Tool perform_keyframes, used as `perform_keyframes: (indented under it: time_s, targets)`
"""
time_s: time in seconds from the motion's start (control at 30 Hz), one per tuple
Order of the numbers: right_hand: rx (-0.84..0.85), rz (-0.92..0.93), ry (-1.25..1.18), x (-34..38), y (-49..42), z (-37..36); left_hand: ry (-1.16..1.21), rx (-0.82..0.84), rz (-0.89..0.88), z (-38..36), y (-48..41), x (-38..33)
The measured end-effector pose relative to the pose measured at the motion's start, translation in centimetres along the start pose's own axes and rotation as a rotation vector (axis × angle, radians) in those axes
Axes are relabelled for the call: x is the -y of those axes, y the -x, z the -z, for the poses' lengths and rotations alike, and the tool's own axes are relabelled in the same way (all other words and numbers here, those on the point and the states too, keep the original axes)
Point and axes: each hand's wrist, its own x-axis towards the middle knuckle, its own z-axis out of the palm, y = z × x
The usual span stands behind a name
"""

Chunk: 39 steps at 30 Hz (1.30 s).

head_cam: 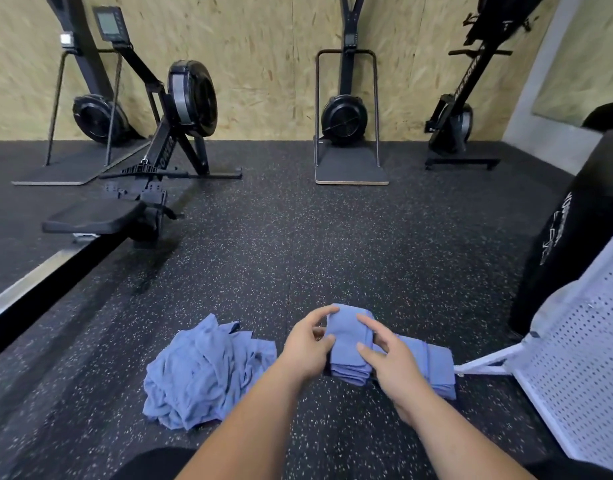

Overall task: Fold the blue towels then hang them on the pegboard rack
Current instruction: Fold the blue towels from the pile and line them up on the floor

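Observation:
A folded blue towel [348, 341] lies on the speckled floor in front of me, on top of a small stack. My left hand [308, 348] grips its left edge, thumb and fingers curled round the fold. My right hand [388, 358] rests on its right side with fingers spread and fairly straight. Another folded blue towel [429, 362] lies to the right, partly under my right hand. A crumpled heap of unfolded blue towels [201, 372] sits to the left. The white pegboard rack [582, 348] stands at the right edge.
A rowing machine [142, 188] stretches along the left with its rail toward me. Other black exercise machines [346, 116] line the wooden back wall. A black punching bag [575, 237] stands behind the rack. Dark rubber floor [298, 237] lies ahead.

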Motion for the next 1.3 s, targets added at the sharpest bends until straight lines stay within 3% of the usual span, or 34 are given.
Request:
perform_keyframes:
  time_s: [0.3,0.5,0.77,1.13,1.3]
  targets:
    - [-0.051,-0.189,-0.034,-7.6,-3.9,1.6,0.085,0.059,0.176,-5.3,-3.3,8.1]
    - [0.088,-0.381,-0.052,-13.1,-6.6,2.3,0.078,-0.046,0.268,-6.9,-7.7,14.3]
    - [0.042,-0.314,0.360,-19.0,-14.4,2.6,0.026,0.135,0.352,-8.5,-15.9,17.6]
    - [-0.056,-0.152,0.665,-22.9,-23.0,2.5,-0.011,0.118,0.326,-9.8,-26.8,21.5]
    - [-0.040,-0.118,0.981,-25.0,-24.8,3.0,-0.149,0.174,0.313,-11.1,-29.1,23.4]
